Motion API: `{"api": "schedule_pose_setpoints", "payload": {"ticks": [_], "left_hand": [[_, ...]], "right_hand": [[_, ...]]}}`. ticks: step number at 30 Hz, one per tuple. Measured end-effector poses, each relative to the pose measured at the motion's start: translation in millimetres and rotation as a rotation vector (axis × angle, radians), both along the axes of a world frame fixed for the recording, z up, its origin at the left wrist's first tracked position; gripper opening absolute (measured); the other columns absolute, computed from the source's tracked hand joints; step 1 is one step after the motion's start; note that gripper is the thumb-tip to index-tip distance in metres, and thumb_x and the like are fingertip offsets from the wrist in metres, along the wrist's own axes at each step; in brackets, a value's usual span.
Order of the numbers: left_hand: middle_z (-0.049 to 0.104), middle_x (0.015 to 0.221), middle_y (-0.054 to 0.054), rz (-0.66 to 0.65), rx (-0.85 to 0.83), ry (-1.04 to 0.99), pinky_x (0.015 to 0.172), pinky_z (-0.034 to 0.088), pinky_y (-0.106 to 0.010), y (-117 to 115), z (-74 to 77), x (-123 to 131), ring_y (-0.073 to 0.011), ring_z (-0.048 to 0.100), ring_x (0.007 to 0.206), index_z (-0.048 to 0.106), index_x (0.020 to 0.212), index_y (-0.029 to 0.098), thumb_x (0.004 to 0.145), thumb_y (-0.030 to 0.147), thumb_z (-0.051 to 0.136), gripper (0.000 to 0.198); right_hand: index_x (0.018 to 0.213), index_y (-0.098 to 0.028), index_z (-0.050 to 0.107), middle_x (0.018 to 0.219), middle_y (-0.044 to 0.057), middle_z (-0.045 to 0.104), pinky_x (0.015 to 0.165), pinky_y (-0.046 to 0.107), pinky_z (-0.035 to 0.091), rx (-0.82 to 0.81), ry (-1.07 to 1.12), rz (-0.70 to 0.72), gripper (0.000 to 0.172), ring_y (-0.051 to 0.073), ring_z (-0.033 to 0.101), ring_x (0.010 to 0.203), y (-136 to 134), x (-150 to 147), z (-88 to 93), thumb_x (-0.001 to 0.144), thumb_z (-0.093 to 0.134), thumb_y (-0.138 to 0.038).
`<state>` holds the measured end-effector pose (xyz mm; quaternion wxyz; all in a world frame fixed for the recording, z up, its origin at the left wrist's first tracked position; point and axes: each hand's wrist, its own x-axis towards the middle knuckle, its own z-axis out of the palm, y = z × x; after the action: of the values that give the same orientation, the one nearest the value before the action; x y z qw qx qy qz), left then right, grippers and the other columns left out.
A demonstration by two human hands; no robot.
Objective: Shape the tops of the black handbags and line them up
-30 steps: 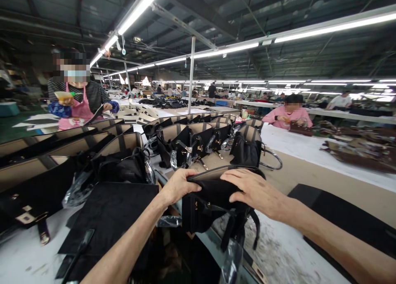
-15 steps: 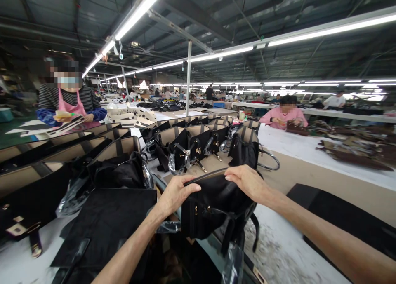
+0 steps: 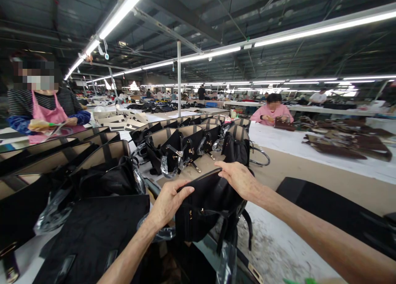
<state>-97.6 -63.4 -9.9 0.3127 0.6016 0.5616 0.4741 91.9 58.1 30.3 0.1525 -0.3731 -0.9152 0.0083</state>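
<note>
- While the head view looks down a long white worktable, the left hand pinches the near end of the top rim of a soft black leather-look handbag, thumb on top and fingers tucked beneath. The right hand lies over the far end of the same rim, fingers curled down over it.
- The handbag stands upright between the two hands, close in front of the person, its straps hanging below the right hand.
- Judged from this grip, the step in hand is working the bag's mouth, pressing or lining up its top edge. A next move would call for both ends held level and an even pull, so the soft body does not sag.
- Beyond the hands stands a row of open black-and-tan bags. A flat black textured panel lies left of the left hand, and crumpled clear plastic film lies under its wrist.
- Hidden: the bag's inside, its base and the right fingertips. Whether the mouth is open or closed cannot be told, and the gold fittings are too small to read.
</note>
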Motion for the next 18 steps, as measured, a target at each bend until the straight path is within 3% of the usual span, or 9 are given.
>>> {"api": "schedule_pose_setpoints", "payload": {"ticks": [18], "left_hand": [[0.064,0.083,-0.003,0.071,-0.007,0.089,0.073,0.042,-0.023,-5.3,2.8,8.3,-0.0195,0.056,0.082,0.064,0.086,0.016,0.079,0.043,0.045,0.034]], "right_hand": [[0.092,-0.024,0.061,0.085,0.003,0.066,0.071,0.023,0.036,-0.010,-0.014,-0.034,0.019,0.016,0.058,0.083,-5.0,0.1,4.4,0.083,0.045,-0.024]]}}
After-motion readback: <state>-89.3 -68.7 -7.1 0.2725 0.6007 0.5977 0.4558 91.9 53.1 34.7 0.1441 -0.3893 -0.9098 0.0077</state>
